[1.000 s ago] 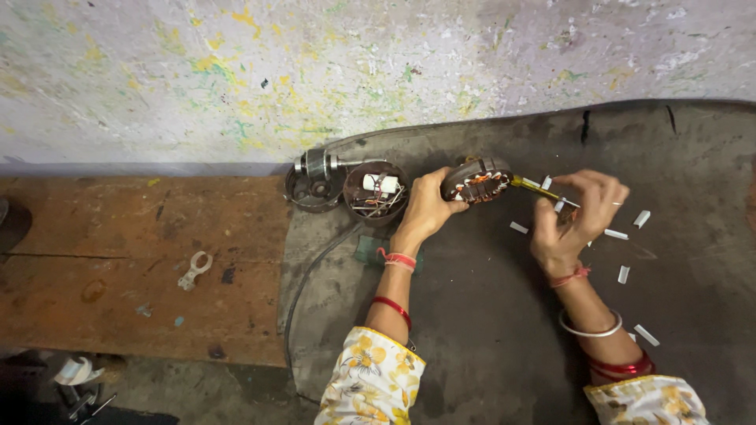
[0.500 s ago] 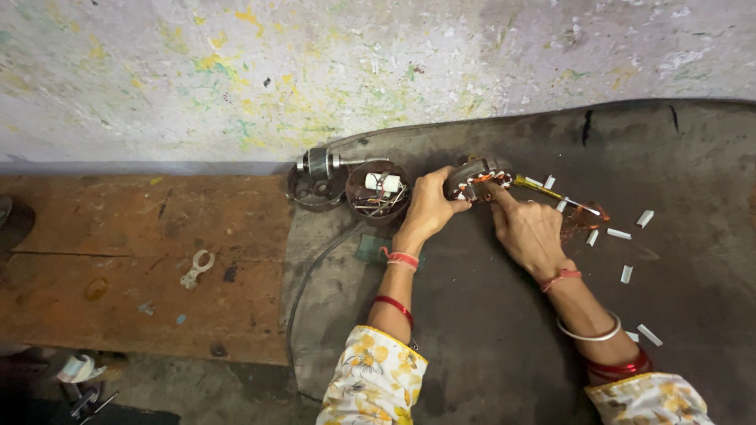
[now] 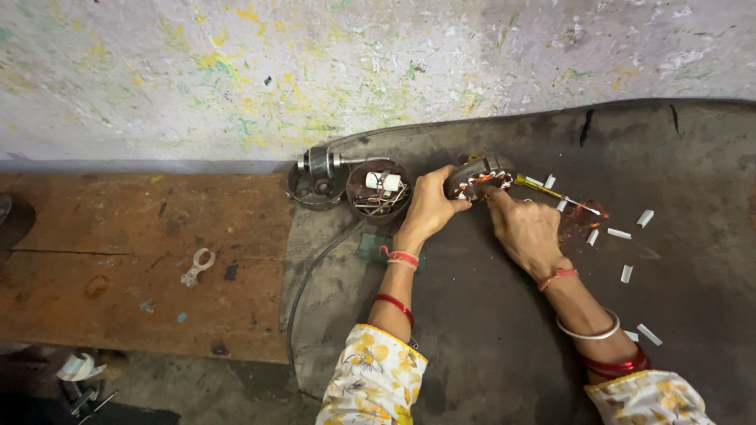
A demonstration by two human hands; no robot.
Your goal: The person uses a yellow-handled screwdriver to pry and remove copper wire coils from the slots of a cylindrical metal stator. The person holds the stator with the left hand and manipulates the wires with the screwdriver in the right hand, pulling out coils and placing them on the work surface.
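Both hands work a wound motor stator (image 3: 478, 179) on the dark mat (image 3: 488, 330): left hand (image 3: 429, 208) grips it, right hand (image 3: 526, 228) presses fingers into its coils. White insulation strips (image 3: 619, 234) lie scattered unused; winding looks unfinished.

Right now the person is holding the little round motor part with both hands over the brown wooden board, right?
Not quite. Both hands do hold the round motor part, left hand and right hand, but the head view shows them over the dark grey mat, not the wooden board, which lies off to the left with nothing held over it.
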